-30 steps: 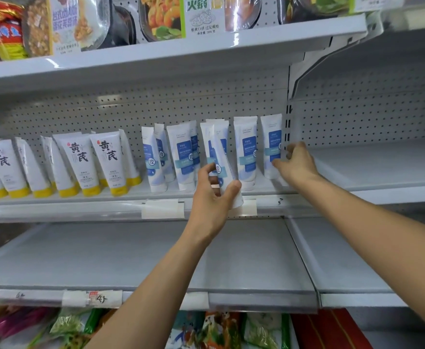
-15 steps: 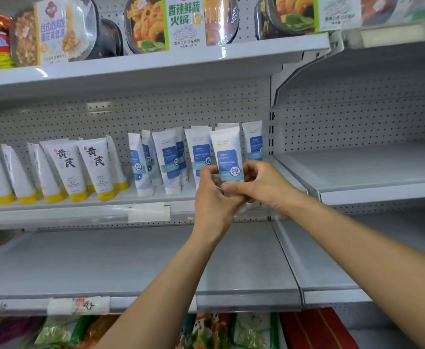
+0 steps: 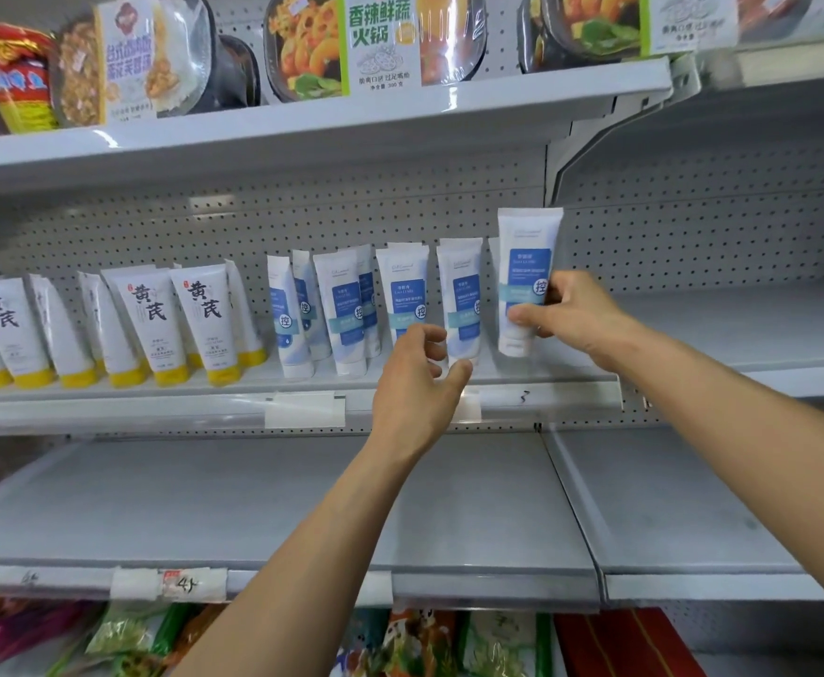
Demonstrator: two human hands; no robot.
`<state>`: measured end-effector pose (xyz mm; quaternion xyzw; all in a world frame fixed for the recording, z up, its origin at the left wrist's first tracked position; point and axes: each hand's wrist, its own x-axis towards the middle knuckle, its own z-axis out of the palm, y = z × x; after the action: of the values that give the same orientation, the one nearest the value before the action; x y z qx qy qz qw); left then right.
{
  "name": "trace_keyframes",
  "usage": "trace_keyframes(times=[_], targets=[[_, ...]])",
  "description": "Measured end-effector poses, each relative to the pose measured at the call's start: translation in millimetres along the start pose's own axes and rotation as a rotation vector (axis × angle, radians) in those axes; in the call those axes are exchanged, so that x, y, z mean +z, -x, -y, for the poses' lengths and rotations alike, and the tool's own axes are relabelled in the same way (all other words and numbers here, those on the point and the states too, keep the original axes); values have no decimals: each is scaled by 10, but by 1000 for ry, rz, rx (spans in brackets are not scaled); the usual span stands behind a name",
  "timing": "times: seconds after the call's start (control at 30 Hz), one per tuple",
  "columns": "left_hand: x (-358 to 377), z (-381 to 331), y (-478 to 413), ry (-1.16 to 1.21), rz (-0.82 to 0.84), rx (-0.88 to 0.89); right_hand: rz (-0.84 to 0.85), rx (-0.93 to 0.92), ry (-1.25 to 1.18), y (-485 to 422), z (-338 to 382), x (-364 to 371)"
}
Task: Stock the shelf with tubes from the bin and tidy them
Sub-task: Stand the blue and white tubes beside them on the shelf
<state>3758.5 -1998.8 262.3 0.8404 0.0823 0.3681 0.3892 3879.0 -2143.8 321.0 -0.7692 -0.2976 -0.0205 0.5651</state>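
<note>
My right hand [image 3: 573, 315] grips a white tube with a blue label [image 3: 525, 266], holding it upright at the right end of the middle shelf [image 3: 547, 381], cap down just above the shelf board. Several matching blue-label tubes [image 3: 402, 295] stand in a row to its left. My left hand [image 3: 417, 383] hovers in front of that row near the shelf edge, fingers loosely curled, holding nothing. The bin is out of view.
White tubes with yellow caps [image 3: 205, 329] fill the left part of the same shelf. Boxed meals [image 3: 376, 41] sit on the top shelf. A bare grey shelf [image 3: 302, 505] lies below, and packaged goods [image 3: 424, 642] show at the bottom. A neighbouring shelf bay [image 3: 742, 324] is to the right.
Half a second ago both hands held the tube in front of the row. My left hand has let go, and my right hand has carried the tube right to the row's end.
</note>
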Motion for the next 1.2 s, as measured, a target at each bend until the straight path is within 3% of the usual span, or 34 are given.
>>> trace_keyframes(times=[0.2,0.57,0.83,1.0,1.2], targets=[[-4,13,-34,-142,33,36,41,55,70,-144,-185,-22],[54,3,-43,-139,42,27,99,76,101,-162,-304,-58],[55,-11,67,-203,44,18,-48,68,227,46,-310,-50],[-73,49,289,-366,18,43,-131,-135,625,528,-276,-9],[-419,331,665,-505,52,26,48,-343,784,1026,-237,520]])
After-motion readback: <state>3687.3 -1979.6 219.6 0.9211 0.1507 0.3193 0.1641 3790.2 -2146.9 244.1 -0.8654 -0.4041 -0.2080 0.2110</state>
